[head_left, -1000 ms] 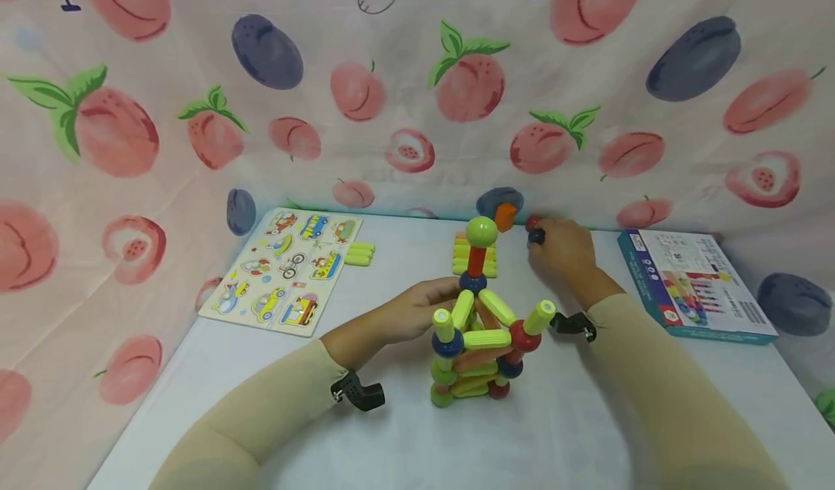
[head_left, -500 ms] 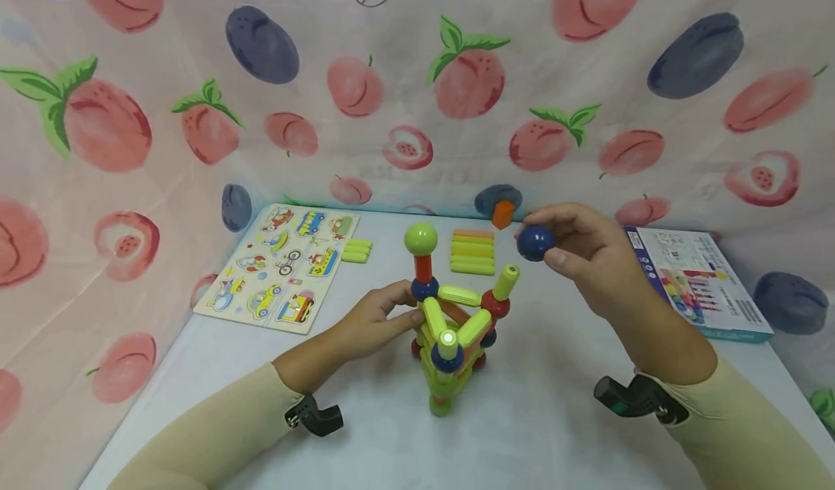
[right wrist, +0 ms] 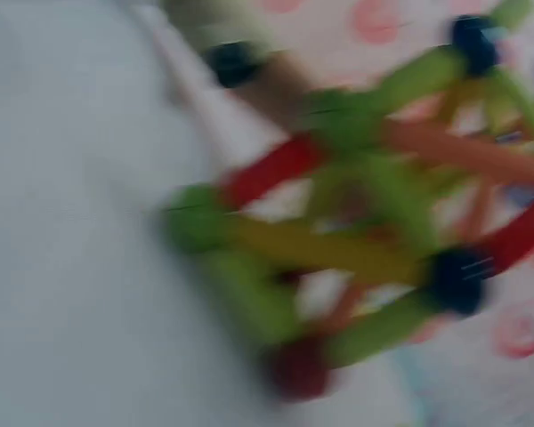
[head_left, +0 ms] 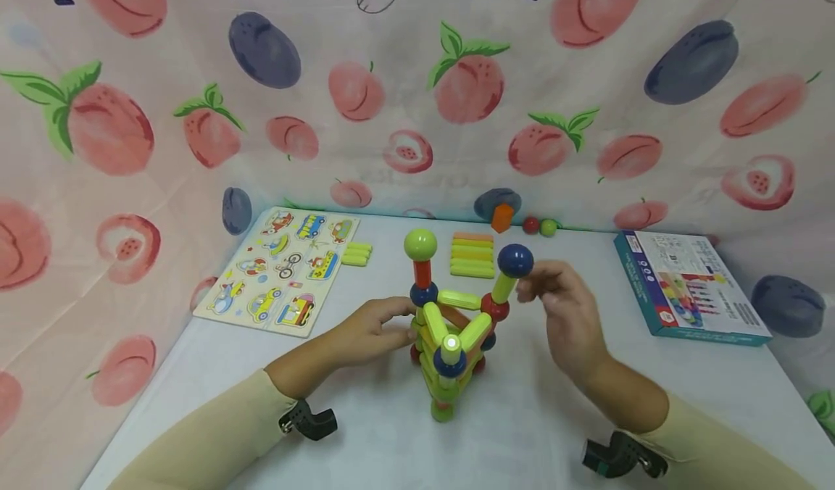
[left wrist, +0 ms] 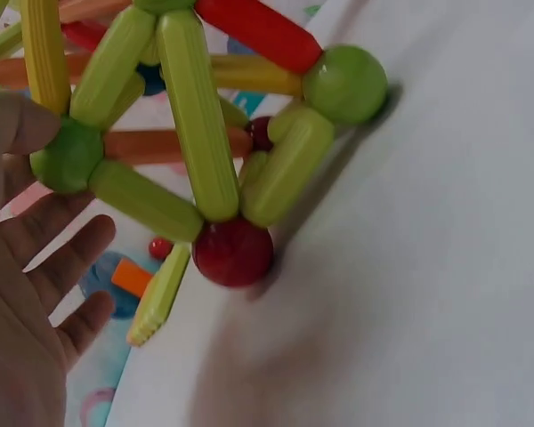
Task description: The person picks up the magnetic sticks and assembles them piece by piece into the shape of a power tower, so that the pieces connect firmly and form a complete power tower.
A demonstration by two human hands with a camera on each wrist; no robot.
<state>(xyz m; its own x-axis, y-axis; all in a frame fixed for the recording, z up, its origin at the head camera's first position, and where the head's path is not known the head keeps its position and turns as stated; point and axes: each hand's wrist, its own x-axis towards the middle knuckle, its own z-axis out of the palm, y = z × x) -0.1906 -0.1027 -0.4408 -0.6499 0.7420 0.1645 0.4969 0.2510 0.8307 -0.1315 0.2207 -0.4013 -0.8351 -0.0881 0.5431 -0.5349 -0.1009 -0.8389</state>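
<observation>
A building-toy tower (head_left: 435, 323) of sticks and balls in green, red, yellow, orange and blue stands on the table. My left hand (head_left: 368, 330) holds its left side. In the left wrist view, the thumb (left wrist: 27, 124) lies at a green ball (left wrist: 68, 156), the index finger is partly hidden behind it, and the other fingers are spread. A blue ball (head_left: 515, 261) tops the upright green stick (head_left: 503, 287) at the tower's right. Just right of it is my right hand (head_left: 570, 316), fingers loosely bent and holding nothing. The right wrist view is blurred, with the tower across it.
A picture puzzle board (head_left: 277, 269) lies at left, with several short green sticks (head_left: 356, 254) beside it. A row of sticks (head_left: 472, 256) lies behind the tower. A red ball (head_left: 531, 225), a green ball (head_left: 549, 227) and an orange block (head_left: 502, 217) sit at the back. A toy box (head_left: 694, 287) lies right.
My right hand picked up the blue ball from the back, brought it to the tower and let it go on the right green stick. The tower has been turned, with my left hand at its side.
</observation>
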